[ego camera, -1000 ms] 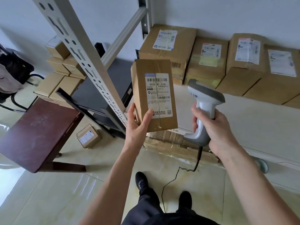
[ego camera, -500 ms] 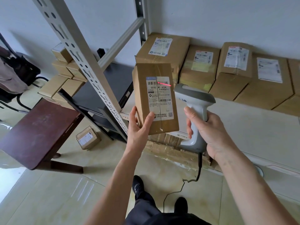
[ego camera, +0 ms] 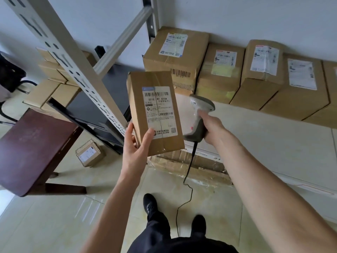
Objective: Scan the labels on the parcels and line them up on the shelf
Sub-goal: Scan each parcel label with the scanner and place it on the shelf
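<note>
The left hand (ego camera: 135,146) grips the lower corner of a rectangular cardboard parcel (ego camera: 155,114), taped down its middle and held upright in the air before the shelf (ego camera: 264,139), its white printed label (ego camera: 158,111) facing the camera. The right hand (ego camera: 212,128) clasps a smooth grey plastic scanner (ego camera: 199,115), blurred, just beside the parcel; taped brown boxes (ego camera: 237,75) line the pale shelf's back.

Bare forearms without sleeves, black trousers (ego camera: 156,232), black shoes (ego camera: 149,203), no gloves on hands (ego camera: 135,152)

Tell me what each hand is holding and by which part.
The left hand holds the parcel by its lower left corner, thumb on the labelled face. The right hand grips the scanner by its handle.
</note>
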